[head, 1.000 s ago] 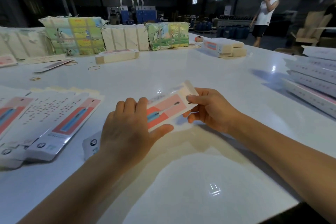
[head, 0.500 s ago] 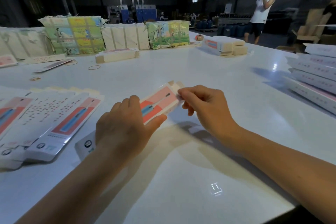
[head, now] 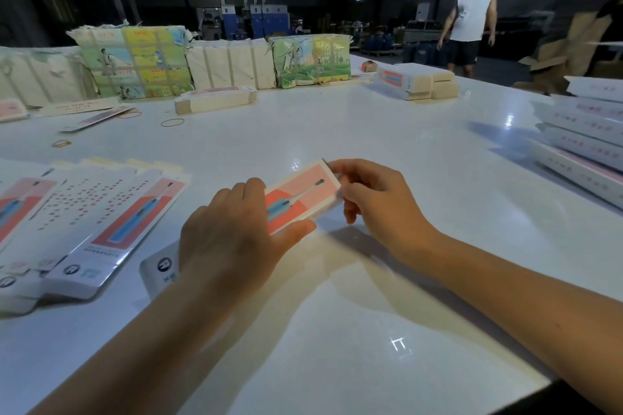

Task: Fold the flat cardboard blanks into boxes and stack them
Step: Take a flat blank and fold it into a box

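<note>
A long toothbrush-print carton [head: 301, 194], pink and white, lies slanted above the white table [head: 337, 125] at centre. My left hand [head: 232, 232] grips its middle, fingers over the top and thumb under the near edge. My right hand [head: 374, 195] curls round the carton's far end, fingers on the end flap. The carton's near end [head: 160, 268] sticks out below my left wrist. Fanned flat blanks [head: 101, 212] lie at the left. Folded boxes [head: 580, 141] are stacked at the right edge.
Wrapped bundles [head: 135, 61] line the table's far side, with a short stack of blanks [head: 215, 99] before them and another box stack [head: 414, 81] far right. Rubber bands [head: 172, 122] lie loose. A person [head: 470, 13] stands beyond the table.
The carton's far end flap, sticking out a second ago, is now folded in under my right fingers. My right hand slid onto that end. The person beyond the table turned and stepped.
</note>
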Motion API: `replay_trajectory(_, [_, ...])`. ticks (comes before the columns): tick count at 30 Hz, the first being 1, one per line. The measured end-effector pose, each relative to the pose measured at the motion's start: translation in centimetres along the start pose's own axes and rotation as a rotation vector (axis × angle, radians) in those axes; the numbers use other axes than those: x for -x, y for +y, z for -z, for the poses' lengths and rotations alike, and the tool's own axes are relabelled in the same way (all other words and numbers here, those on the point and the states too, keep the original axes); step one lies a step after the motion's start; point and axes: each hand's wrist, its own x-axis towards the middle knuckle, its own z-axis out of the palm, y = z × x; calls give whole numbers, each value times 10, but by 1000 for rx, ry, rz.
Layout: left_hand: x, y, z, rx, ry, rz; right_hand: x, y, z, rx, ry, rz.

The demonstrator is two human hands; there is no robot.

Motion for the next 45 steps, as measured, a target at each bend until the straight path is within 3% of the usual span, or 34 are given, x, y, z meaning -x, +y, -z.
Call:
replay_trajectory(10, [2,1,-1,27,-1,-2,1,0,-2,105,-51,61])
replay_trajectory(15, [-1,5,3,118,15,33,-3,0,6,360,221,168])
replay_trajectory(17, [0,7,3,115,15,38,-6,2,8,92,146,-62])
replay_trajectory(20, [2,9,3,57,-23,1,-9,-2,3,-657,-182,-410])
replay_trajectory(22, [3,10,4,43,-49,-4,-10,-2,1,-693,-159,-381])
replay_trajectory(24, [3,13,5,35,-56,-2,-8,2,-1,-463,-80,-209])
replay_trajectory(28, [6,21,6,-69,-69,9,4,7,-4,561,-28,215])
replay_trajectory(31, [6,22,4,-86,-72,29,7,6,-5,704,-36,293])
replay_trajectory(33, [7,19,4,-134,-67,12,8,4,-7,587,-74,223])
replay_trajectory(37, [8,18,9,-34,-16,5,1,0,-9,-41,-38,-47])
replay_trajectory(45, [7,19,8,38,49,-80,-6,-5,-1,-414,11,-197])
